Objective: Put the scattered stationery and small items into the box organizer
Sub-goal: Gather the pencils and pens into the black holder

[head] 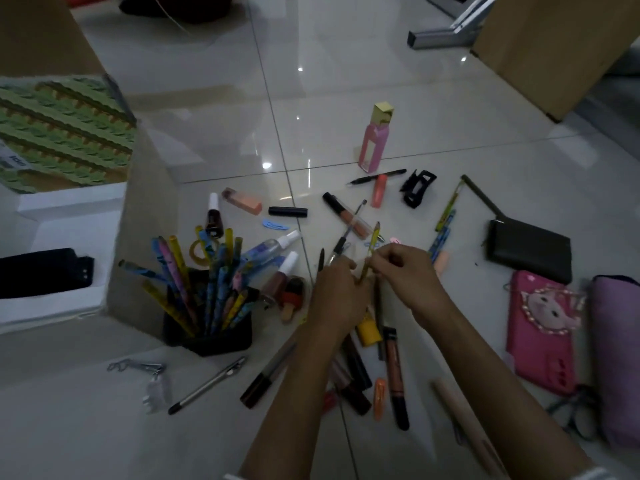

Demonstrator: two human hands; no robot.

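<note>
My left hand (337, 292) grips a small bunch of pens, a clear pen (346, 237) and a dark one sticking up out of the fist. My right hand (405, 271) pinches a yellow pencil (372, 242) beside the left hand's fingers. Both hands meet above the tiled floor at the centre. A black pen holder (211, 336), full of several patterned pencils, stands to the left. Scattered around lie lip gloss tubes (394, 372), nail polish bottles (214, 216), a silver pen (207, 384), a black hair claw (417, 188) and small clips.
A cardboard box (145, 216) with a white inner tray and a green patterned lid stands at the left. A pink bottle (374, 140) is upright further back. A dark wallet (530, 251), pink phone case (540, 327) and purple pouch (616, 358) lie at right.
</note>
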